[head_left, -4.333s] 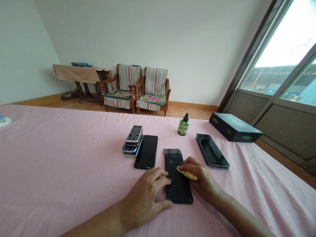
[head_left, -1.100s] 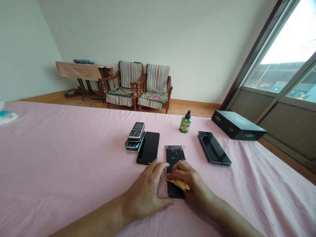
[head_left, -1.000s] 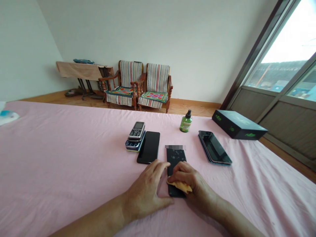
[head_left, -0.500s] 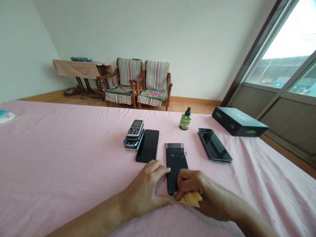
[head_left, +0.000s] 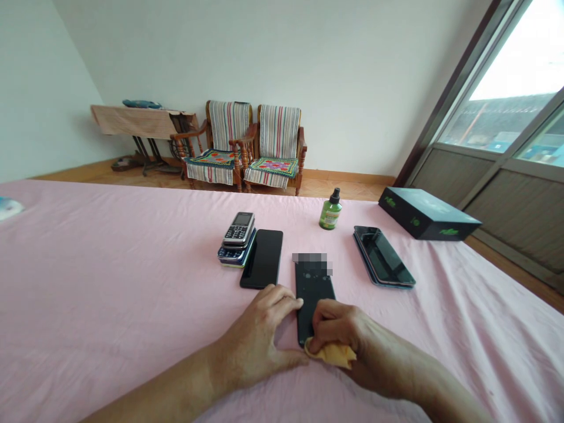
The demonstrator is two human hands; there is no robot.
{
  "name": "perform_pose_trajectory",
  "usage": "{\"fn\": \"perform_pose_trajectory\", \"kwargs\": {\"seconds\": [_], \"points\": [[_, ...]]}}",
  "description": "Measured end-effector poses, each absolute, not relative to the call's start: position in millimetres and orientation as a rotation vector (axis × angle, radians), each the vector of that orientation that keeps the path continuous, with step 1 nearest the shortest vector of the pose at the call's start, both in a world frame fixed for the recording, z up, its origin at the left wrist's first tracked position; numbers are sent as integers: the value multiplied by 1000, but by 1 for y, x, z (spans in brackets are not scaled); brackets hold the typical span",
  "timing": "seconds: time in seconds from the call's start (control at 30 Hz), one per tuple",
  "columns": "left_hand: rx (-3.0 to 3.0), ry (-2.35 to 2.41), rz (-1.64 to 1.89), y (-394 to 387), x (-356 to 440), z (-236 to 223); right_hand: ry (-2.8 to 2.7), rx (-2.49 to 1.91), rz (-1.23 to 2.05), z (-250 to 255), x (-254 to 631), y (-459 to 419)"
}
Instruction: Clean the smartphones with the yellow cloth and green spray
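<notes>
A black smartphone (head_left: 312, 294) lies face down on the pink bedsheet (head_left: 132, 264), with water-like spots on its back and a blurred patch just beyond its far end. My left hand (head_left: 258, 335) grips the phone's left edge and near end. My right hand (head_left: 339, 335) is shut on a yellow cloth (head_left: 330, 354), pressing it against the phone's near end. The cloth and my fingers hide the phone's lower right part.
Close beyond my hands lie a black smartphone (head_left: 263, 258), a stack of keypad phones (head_left: 238, 238), and a stack of smartphones (head_left: 382, 257). Farther back stand a green spray bottle (head_left: 330, 211) and a dark box (head_left: 425, 214). Wooden armchairs stand beyond the bed.
My right hand and the cloth have moved down the phone to its near end. My left hand stays on the phone, and the view has tilted slightly.
</notes>
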State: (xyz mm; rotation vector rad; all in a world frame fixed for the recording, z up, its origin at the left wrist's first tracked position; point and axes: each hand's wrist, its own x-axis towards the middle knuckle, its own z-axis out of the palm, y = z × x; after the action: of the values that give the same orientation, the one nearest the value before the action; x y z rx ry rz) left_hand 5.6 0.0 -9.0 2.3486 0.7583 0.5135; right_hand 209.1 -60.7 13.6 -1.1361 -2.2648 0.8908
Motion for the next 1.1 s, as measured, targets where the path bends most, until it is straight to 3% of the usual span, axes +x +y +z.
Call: {"fn": "perform_pose_trajectory", "kwargs": {"seconds": [0.5,0.8,1.1], "points": [[2381,816,511,-3,7,-10,-2105,-1307,861,16,256,-61],[2502,986,478,-14,8,-9,-1793,-1343,1215,22,237,-63],[2244,935,598,-8,9,-6,-1262,-1245,1423,8,221,-53]]}}
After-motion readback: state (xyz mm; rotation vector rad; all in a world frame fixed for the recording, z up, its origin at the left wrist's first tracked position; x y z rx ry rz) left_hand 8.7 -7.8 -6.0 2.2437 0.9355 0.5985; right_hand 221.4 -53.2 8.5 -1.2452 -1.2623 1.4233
